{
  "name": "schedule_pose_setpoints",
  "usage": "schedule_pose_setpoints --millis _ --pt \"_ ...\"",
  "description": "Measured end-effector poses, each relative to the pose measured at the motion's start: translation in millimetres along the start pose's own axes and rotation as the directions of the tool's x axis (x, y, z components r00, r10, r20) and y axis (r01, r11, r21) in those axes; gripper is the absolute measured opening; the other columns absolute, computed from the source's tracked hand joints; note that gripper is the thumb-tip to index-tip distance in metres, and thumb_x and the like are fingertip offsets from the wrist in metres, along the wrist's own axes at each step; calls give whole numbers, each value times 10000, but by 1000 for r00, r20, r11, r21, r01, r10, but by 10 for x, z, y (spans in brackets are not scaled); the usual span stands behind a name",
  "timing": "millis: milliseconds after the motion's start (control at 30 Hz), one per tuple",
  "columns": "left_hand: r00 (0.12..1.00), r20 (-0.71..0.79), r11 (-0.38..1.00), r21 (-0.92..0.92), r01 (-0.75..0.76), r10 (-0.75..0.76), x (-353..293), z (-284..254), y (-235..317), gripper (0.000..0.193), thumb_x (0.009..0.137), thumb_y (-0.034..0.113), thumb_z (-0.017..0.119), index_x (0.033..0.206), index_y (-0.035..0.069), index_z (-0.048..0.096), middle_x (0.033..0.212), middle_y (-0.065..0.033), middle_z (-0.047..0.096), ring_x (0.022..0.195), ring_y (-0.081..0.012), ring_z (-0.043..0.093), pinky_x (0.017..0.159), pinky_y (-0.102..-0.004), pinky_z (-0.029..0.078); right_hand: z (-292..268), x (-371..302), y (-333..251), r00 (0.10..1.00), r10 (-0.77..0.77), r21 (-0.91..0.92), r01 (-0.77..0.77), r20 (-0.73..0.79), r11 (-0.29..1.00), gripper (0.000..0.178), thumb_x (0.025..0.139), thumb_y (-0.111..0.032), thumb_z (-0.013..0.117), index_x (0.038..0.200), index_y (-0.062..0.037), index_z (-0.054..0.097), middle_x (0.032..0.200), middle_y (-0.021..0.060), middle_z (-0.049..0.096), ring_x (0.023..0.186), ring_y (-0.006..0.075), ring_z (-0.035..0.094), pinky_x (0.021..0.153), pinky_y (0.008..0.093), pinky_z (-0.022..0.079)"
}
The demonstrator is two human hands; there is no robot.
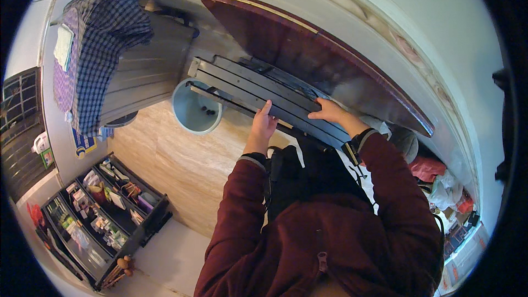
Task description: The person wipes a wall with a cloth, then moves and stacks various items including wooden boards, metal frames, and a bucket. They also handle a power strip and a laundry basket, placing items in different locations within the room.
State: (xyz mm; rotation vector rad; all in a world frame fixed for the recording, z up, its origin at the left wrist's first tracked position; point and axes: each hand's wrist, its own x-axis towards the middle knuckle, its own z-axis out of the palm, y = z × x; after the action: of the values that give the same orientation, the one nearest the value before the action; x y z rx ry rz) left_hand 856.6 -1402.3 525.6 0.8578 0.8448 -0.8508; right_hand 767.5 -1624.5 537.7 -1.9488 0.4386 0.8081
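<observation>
A grey slatted panel with dark gaps and a black frame, looking like a folded table or rack, slants in front of my body. My left hand is closed on its near edge, thumb on top and the other fingers mostly hidden underneath. My right hand grips the panel farther right, with thumb and forefinger on the slats. The panel's right end passes down beside my dark trousers. Its left end reaches over a light blue bucket, which has a few small dark spots inside.
A dark red tabletop leans along the wall beyond the panel. At the left is a grey cabinet with a checked cloth. Lower left stands a black divided organiser full of small items. Bags crowd the right side.
</observation>
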Motion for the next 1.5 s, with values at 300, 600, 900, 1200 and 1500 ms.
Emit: schedule_pose_setpoints --millis 300,600,900,1200,1500 --pt "998 54 999 -37 -37 39 -144 -327 -37 552 780 475 488 1152 79 390 1161 -68 426 1062 -234 391 891 -412 296 359 -165 -138 999 -23 -28 22 -36 999 685 567 -389 709 1065 16 472 965 184 555 906 295 528 771 340 410" --pt "967 -254 999 -53 7 -20 320 -976 -397 636 772 565 423 1222 126 328 1234 -86 340 1128 -228 314 891 -390 270 331 -177 -420 994 79 120 -88 80 989 668 578 -268 725 1103 35 443 1035 151 531 961 238 497 838 292 371" --pt "992 14 983 -135 -124 127 764 -794 -888 479 844 463 349 1173 115 373 1191 -104 415 1055 -226 413 873 -344 327 354 150 -730 953 100 314 -192 287 930 566 624 -193 684 1102 6 457 1028 107 531 950 208 487 848 315 357" --pt "992 -115 964 -252 -84 56 74 -431 -677 455 871 369 343 1214 82 261 1193 -129 391 1101 -247 368 898 -401 303 573 12 -886 987 127 315 -152 99 937 472 639 -155 675 1049 9 508 951 90 565 831 182 533 755 294 410" --pt "995 57 957 -276 89 -76 -687 -562 -1171 404 847 340 413 1194 176 286 1121 -66 453 974 -231 444 745 -414 372 675 -886 -806 992 74 306 -101 99 947 502 597 -263 700 989 1 534 892 54 564 797 143 519 742 279 409"
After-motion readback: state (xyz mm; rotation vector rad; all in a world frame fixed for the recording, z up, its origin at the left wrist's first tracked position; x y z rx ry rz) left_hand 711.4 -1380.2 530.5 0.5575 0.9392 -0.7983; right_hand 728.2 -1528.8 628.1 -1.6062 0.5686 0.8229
